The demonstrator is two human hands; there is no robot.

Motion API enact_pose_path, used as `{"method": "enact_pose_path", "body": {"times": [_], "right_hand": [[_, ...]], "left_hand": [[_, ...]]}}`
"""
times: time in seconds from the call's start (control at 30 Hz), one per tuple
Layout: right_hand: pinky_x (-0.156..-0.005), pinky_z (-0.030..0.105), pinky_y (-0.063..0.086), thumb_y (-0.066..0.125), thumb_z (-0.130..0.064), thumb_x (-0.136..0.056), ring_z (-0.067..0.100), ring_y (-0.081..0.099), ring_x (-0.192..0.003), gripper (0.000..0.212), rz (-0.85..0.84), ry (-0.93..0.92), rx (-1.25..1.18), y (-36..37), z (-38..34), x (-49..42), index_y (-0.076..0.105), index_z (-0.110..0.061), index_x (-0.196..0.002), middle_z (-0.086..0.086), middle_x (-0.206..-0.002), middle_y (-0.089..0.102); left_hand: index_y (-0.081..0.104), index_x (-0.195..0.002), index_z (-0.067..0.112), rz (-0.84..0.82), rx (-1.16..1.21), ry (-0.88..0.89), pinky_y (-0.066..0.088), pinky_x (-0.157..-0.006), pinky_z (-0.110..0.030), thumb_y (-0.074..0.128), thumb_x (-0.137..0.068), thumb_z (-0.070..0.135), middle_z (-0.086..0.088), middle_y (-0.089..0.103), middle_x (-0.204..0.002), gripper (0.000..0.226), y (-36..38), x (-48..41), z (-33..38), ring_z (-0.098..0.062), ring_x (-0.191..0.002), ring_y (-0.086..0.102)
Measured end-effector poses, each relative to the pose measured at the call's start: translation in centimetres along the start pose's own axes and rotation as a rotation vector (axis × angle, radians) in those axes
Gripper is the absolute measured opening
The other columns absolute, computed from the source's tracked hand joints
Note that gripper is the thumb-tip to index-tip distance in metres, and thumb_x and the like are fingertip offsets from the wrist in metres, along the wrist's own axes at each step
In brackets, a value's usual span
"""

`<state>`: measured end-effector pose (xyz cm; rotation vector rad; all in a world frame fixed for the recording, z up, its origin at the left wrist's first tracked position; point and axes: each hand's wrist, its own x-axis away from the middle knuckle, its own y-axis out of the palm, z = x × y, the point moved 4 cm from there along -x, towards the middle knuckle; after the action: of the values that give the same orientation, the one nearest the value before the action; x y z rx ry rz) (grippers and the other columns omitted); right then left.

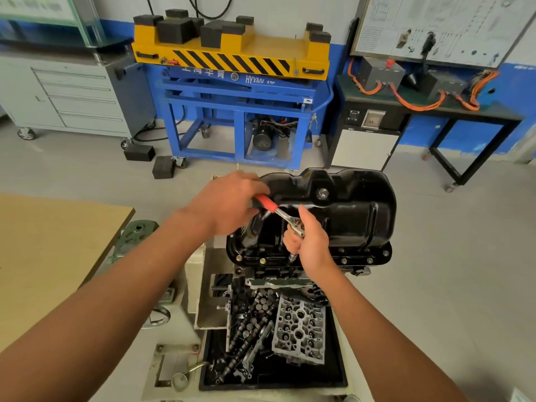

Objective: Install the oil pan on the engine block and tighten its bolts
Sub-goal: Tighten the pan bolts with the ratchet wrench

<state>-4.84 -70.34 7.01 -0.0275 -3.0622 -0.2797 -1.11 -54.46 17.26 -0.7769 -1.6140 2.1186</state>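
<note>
Your right grip (310, 239) is curled round the head and extension of the ratchet (285, 216). It steadies the socket (291, 258) on the near flange of the oil pan (348, 210). Your left grip (229, 204) is wrapped round the red handle, which runs off toward ten o'clock from the head.

The pan is already seated, sump upward, on the engine block (356, 268), so placing it looks done and you are in the tightening stage. Bolts (262, 260) sit in the flange at nine o'clock and at three o'clock of the socket (whether they are fully tight cannot be read from here). The far flange at twelve o'clock is hidden behind the sump, so count those bolts as unchecked. The parts tray (333, 381) lies at six o'clock of the pan.
</note>
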Motion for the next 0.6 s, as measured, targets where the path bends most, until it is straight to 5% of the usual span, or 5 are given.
{"method": "enact_pose_path", "body": {"times": [0.23,0.37,0.6], "right_hand": [[-0.048,0.023,0.027,0.044,-0.05,-0.082,0.011,0.026,-0.046,0.046,0.247,-0.018,-0.099,-0.4,0.9,0.9,0.044,-0.026,-0.043,-0.008,-0.048,0.032],[-0.058,0.023,0.037,0.049,-0.049,-0.083,0.005,0.047,-0.049,0.035,0.338,0.028,-0.088,-0.6,1.5,1.1,0.062,-0.022,-0.064,-0.007,-0.062,0.054],[-0.052,0.032,0.018,0.048,-0.047,-0.081,0.013,0.022,-0.048,0.048,0.203,-0.041,-0.105,0.2,0.3,1.3,0.034,-0.026,-0.04,-0.006,-0.046,0.029]], "left_hand": [[0.071,-0.116,0.027,0.066,0.062,-0.003,0.052,-0.075,-0.036,0.069,-0.09,0.039,0.008,0.063,-0.099,0.029,-0.1,6.2,1.2,-0.015,-0.09,0.059],[0.066,-0.09,0.029,-0.051,0.079,0.028,0.048,-0.067,-0.025,0.059,-0.088,0.058,0.015,0.055,-0.08,0.03,0.4,8.7,3.7,-0.002,-0.069,0.051],[0.043,-0.089,0.031,-0.082,-0.014,0.101,0.035,-0.069,-0.024,0.048,-0.079,0.074,0.015,0.038,-0.081,0.045,2.3,10.3,9.2,-0.008,-0.072,0.039]]}}
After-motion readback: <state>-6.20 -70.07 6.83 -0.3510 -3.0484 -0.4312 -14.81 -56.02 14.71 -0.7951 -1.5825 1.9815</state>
